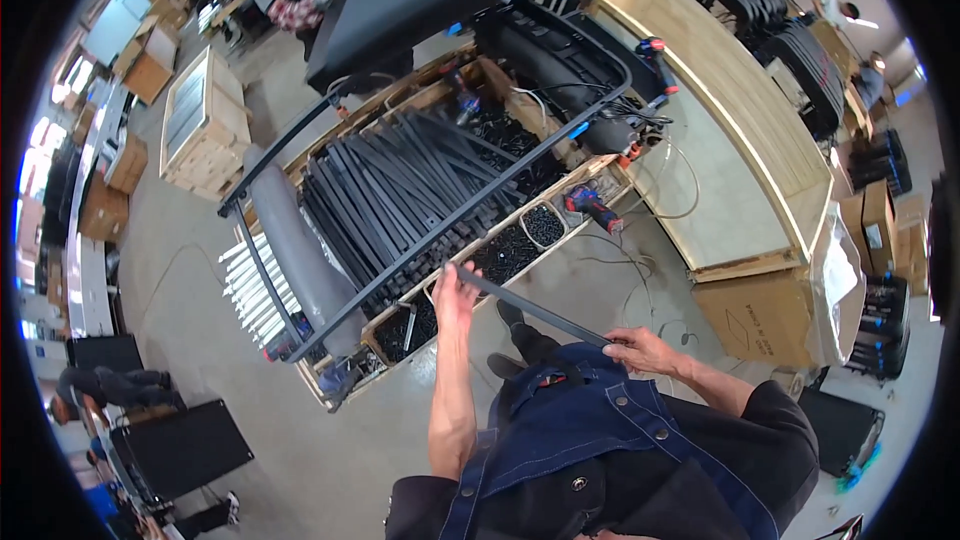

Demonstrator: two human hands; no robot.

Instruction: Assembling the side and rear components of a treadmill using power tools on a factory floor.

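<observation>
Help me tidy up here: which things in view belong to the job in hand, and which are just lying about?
Likely the job's:
bar, held by left hand and right hand
bar pile
black parts, perhaps

Seemingly just lying about:
crate
cardboard box
white tubes
driver, unheld but possibly needed

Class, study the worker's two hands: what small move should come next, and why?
Probably swing the right hand forward to bring the dark bar nearer the black frame: the left hand holds the end toward the frame, while the right grips the end back by the blue apron.
</observation>
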